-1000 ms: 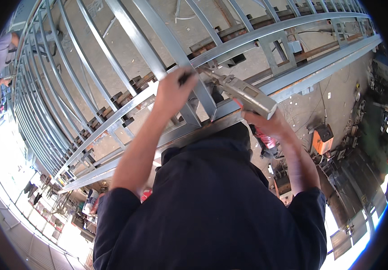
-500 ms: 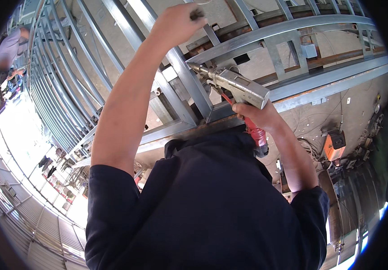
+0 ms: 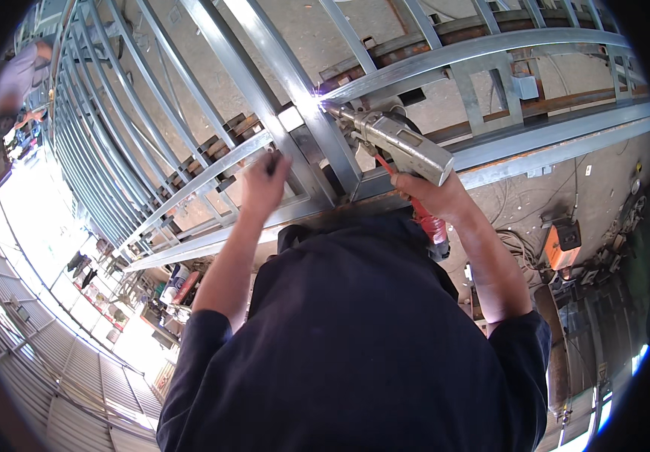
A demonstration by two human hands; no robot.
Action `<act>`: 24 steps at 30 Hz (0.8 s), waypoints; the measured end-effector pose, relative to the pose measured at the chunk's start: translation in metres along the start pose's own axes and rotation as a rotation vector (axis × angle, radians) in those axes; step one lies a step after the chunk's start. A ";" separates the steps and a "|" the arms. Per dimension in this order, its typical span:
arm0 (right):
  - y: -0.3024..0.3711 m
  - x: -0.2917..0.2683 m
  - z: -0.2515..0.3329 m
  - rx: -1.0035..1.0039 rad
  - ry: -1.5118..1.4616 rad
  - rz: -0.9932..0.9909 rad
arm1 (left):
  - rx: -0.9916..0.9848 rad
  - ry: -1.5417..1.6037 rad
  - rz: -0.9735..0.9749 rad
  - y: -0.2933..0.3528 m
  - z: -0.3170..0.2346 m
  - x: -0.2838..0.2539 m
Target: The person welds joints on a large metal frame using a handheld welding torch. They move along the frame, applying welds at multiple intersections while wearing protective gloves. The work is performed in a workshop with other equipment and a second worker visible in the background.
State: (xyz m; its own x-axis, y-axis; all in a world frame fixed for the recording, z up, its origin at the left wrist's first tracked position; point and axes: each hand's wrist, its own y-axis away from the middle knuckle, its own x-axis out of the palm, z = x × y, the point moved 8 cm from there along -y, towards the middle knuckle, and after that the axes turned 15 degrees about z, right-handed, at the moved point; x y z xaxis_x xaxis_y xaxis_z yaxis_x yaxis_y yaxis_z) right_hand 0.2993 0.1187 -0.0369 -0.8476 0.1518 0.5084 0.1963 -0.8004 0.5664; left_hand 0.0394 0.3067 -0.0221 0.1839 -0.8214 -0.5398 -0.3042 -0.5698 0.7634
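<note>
My right hand [image 3: 432, 194] is wrapped around the red-taped handle of a silver, boxy welding gun [image 3: 404, 143]. The gun's nozzle touches or nearly touches a joint between a straight steel tube [image 3: 283, 64] and a curved steel rail [image 3: 460, 53], where a bright violet-white spark glows. To the left of the spark, my left hand [image 3: 263, 188] hovers over the lower frame members. Its fingers are curled around something small and dark that I cannot make out.
Many parallel bars [image 3: 106, 143] of the metal frame stretch off to the left. At the right, an orange machine [image 3: 562, 245] stands on the floor near coiled cable [image 3: 519, 245]. Another person [image 3: 20, 79] is at the far left edge.
My left hand has come down and back toward me from the far tubes. A bright spark now shows at the gun's tip, while my right hand has barely moved.
</note>
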 end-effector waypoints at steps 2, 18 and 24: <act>0.000 0.002 0.001 0.003 0.010 -0.014 | -0.058 0.042 0.117 0.025 0.043 0.036; -0.001 0.000 -0.007 0.038 0.072 0.011 | -0.345 0.951 0.190 0.093 0.194 0.140; 0.002 0.003 -0.006 0.015 0.071 0.013 | -0.311 0.962 0.203 0.095 0.190 0.141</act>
State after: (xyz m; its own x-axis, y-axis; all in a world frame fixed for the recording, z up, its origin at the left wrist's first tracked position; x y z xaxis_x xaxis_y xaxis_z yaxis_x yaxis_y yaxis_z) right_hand 0.2945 0.1142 -0.0379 -0.8777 0.0990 0.4688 0.2149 -0.7931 0.5699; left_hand -0.1408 0.1415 -0.0934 0.8677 -0.4968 0.0176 -0.1833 -0.2867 0.9403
